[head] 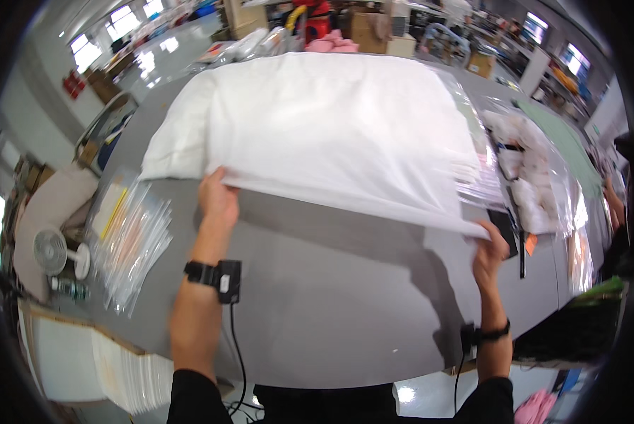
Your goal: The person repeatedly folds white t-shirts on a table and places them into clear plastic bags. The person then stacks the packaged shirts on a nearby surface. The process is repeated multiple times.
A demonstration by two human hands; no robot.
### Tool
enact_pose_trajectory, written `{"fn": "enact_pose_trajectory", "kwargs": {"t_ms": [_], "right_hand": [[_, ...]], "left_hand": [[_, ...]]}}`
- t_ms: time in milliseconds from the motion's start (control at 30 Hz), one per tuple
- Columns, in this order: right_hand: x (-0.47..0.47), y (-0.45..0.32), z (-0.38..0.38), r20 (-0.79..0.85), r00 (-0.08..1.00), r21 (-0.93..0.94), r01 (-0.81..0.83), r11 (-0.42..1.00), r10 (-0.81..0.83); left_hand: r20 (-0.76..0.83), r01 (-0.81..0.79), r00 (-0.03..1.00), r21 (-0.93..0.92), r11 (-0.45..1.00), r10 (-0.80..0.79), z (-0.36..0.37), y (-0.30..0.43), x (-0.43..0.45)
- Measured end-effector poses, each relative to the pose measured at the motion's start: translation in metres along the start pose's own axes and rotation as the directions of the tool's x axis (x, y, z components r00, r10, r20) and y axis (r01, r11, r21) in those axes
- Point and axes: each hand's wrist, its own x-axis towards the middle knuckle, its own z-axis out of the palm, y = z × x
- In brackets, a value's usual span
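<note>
White fabric [317, 116], perhaps a garment, spreads across the far half of the grey table [317, 297]. Its near edge is pinched at the left by my left hand [219, 199]. At the right, my right hand [489, 252] grips the corner of the same edge and draws it nearer to me than the left end. The edge runs taut and slanting between my hands, with pull creases towards the right. A shadow falls on the tabletop beneath it. Whether the cloth has several layers I cannot tell.
Clear plastic bags [136, 249] lie at the table's left, near a small white fan [52, 252] and a bottle [70, 288]. Bagged white items [531, 180], a black pen-like object [522, 254] and green cloth [560, 143] are at right. Another person's arm [613, 201] shows at the far right.
</note>
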Motion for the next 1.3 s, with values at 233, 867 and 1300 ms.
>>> {"fn": "enact_pose_trajectory", "kwargs": {"t_ms": [233,867,1300], "right_hand": [[-0.073,0.044,-0.158,-0.454,0.847,0.066,-0.276,0.959,0.276],[0.041,-0.205,0.154,0.675,0.727,0.177,0.003,0.984,-0.124],[-0.018,-0.219,-0.076,-0.6,0.762,0.114,0.383,0.917,-0.244]], "left_hand": [[-0.196,0.0,0.981,-0.027,1.0,-0.005,-0.056,-0.006,0.041],[0.854,-0.81,0.5,0.402,0.426,0.144,-0.017,-0.005,-0.173],[0.438,-0.57,0.77,0.799,0.192,0.464,-0.117,0.094,-0.163]]}}
